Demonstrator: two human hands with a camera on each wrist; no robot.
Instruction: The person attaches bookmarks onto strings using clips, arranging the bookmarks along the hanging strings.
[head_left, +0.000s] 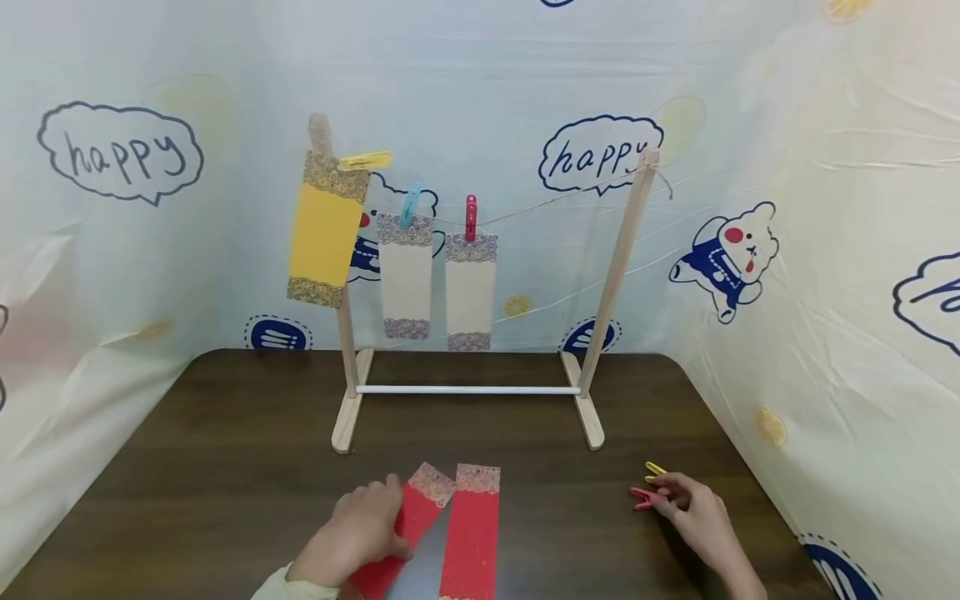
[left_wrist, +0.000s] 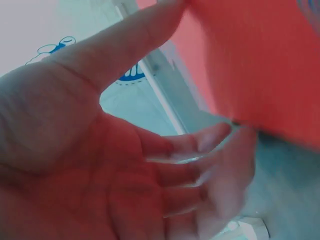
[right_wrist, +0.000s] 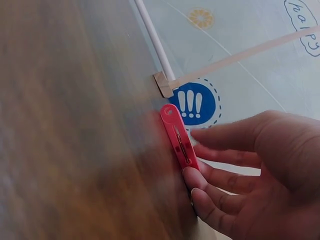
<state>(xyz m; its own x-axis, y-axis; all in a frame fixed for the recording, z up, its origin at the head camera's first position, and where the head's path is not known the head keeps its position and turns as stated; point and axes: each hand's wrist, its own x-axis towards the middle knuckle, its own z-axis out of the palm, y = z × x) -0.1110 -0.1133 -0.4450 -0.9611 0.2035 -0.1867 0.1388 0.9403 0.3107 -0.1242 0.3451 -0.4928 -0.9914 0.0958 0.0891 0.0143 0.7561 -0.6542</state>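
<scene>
My left hand point(head_left: 363, 529) grips a red paper strip point(head_left: 416, 521) with a gold lace-patterned end, thumb at one edge and fingers at the other. In the left wrist view that red strip point(left_wrist: 265, 65) fills the upper right. A second red strip point(head_left: 471, 529) lies beside it on the table. To the right, my right hand point(head_left: 697, 512) has its fingertips on a red clothespin point(head_left: 643, 497), close over the tabletop. The right wrist view shows the same red clothespin point(right_wrist: 180, 137) between thumb and fingers. Just behind it lies a yellow clothespin point(head_left: 654, 471).
A wooden stand point(head_left: 587, 400) with a white crossbar point(head_left: 465, 389) and a string stands at the back. From the string hang a yellow strip point(head_left: 326, 233) and two white strips point(head_left: 406, 283), clipped by yellow, blue and red clothespins. A printed sheet point(head_left: 465, 83) surrounds the table point(head_left: 187, 483).
</scene>
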